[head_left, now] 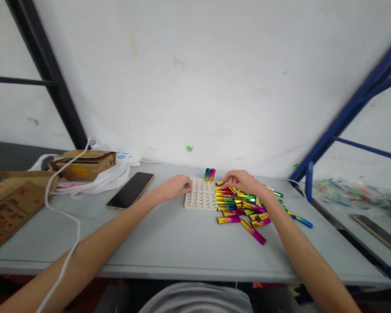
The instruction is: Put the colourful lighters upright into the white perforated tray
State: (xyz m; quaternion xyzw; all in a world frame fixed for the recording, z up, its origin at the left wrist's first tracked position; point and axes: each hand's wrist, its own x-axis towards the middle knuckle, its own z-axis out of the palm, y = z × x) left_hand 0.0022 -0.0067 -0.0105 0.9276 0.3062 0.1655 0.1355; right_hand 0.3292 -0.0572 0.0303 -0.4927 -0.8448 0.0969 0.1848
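A white tray (200, 201) with rows of round holes lies flat near the middle of the desk. Curled at its upper left corner, my left hand (176, 187) grips the tray's edge. To the right of the tray, my right hand (243, 180) is closed at the back of a loose pile of shiny metallic tubes (234, 212), coloured gold, pink, green and blue. A short gold tube (220, 183) shows at its fingertips. Two tubes, one blue (207, 174) and one pink-red (212, 175), stand upright together at the tray's far edge.
A dark phone (130, 190) lies left of the tray. Farther left are cardboard boxes (84, 165), a white plastic bag (109, 178) and a white cable (77, 230) passing over my left forearm. A white wall rises behind the grey desk (169, 250); a blue metal frame (342, 115) stands right.
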